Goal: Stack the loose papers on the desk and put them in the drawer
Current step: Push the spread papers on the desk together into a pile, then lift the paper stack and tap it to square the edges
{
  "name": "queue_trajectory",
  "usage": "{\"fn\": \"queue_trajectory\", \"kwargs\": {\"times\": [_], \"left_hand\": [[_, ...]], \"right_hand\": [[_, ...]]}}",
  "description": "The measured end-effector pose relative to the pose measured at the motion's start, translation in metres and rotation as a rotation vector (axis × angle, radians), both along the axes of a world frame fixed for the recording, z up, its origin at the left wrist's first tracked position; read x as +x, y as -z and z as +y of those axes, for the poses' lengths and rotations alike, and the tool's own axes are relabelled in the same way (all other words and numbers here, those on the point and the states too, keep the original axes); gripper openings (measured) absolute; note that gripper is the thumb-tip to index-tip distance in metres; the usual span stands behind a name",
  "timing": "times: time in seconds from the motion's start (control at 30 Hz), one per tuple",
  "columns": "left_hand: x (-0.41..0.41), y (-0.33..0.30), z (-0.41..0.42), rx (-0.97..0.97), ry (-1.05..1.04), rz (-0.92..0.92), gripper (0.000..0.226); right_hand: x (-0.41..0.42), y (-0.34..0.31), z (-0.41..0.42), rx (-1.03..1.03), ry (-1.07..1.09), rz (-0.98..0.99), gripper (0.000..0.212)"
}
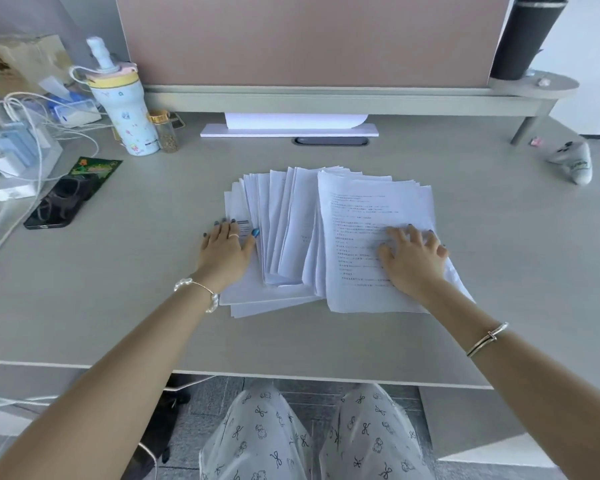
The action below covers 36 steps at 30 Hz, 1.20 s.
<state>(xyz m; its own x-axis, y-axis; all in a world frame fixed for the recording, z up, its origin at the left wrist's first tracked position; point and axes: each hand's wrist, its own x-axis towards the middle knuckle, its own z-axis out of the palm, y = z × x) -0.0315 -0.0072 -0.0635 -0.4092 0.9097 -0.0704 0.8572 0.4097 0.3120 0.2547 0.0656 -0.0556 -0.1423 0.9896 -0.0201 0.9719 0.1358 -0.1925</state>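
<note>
Both hands are lying flat and unclenched on the papers (312,233), gripping nothing: the left hand (226,249) at the fan's left edge, the right hand (413,259) on the top printed sheet. The sheets are fanning away toward the desk's (118,306) far edge, mid-desk. No drawer is showing.

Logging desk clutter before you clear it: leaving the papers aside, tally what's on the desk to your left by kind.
Drink bottle: 1
Small glass jar: 1
Phone: 1
Green card: 1
Tissue pack: 1
Charger block: 1
Total: 6
</note>
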Motion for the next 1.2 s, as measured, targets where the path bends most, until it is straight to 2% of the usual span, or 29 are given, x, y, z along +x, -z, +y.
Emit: {"fn": "queue_trajectory", "kwargs": {"times": [0.13,0.3,0.37,0.47,0.53,0.6,0.7,0.8,0.83,0.9,1.0,1.2], "left_hand": [[0.016,-0.003,0.004,0.093,0.063,-0.071,0.054],[0.028,-0.010,0.011,0.135,0.088,-0.281,0.062],[0.031,-0.017,0.008,0.148,0.047,-0.210,0.061],[0.032,-0.027,0.006,0.051,-0.034,0.026,0.076],[0.033,-0.025,0.005,-0.008,-0.021,0.010,0.073],[0.040,-0.022,0.005,-0.037,-0.025,-0.056,0.072],[0.056,-0.025,0.008,0.066,-0.069,-0.229,0.064],[0.063,-0.035,0.018,0.163,-0.190,-0.645,0.049],[0.062,-0.038,0.022,0.203,-0.225,-0.777,0.048],[0.060,-0.047,0.025,0.253,-0.269,-0.919,0.047],[0.061,-0.051,0.027,0.286,-0.299,-0.946,0.038],[0.072,-0.049,0.012,0.403,-0.190,-0.854,0.058]], "right_hand": [[-0.023,-0.004,-0.003,0.019,-0.058,-0.002,0.048],[-0.047,-0.006,-0.007,-0.009,-0.142,0.044,0.051],[-0.045,-0.010,-0.004,-0.020,-0.134,0.154,0.054],[-0.027,-0.014,0.010,0.097,-0.004,0.268,0.058],[-0.014,-0.015,0.019,0.056,0.115,0.256,0.059],[-0.011,-0.014,0.023,-0.041,0.156,0.284,0.060],[-0.026,-0.012,0.018,-0.079,0.050,0.288,0.067],[-0.041,-0.010,0.012,-0.111,-0.019,0.214,0.069],[-0.042,-0.011,0.012,-0.121,-0.019,0.231,0.070],[-0.039,-0.016,0.013,-0.157,0.001,0.337,0.074],[-0.029,-0.022,0.018,-0.242,0.009,0.529,0.082],[-0.013,-0.022,0.019,-0.341,-0.036,0.762,0.103]]}}
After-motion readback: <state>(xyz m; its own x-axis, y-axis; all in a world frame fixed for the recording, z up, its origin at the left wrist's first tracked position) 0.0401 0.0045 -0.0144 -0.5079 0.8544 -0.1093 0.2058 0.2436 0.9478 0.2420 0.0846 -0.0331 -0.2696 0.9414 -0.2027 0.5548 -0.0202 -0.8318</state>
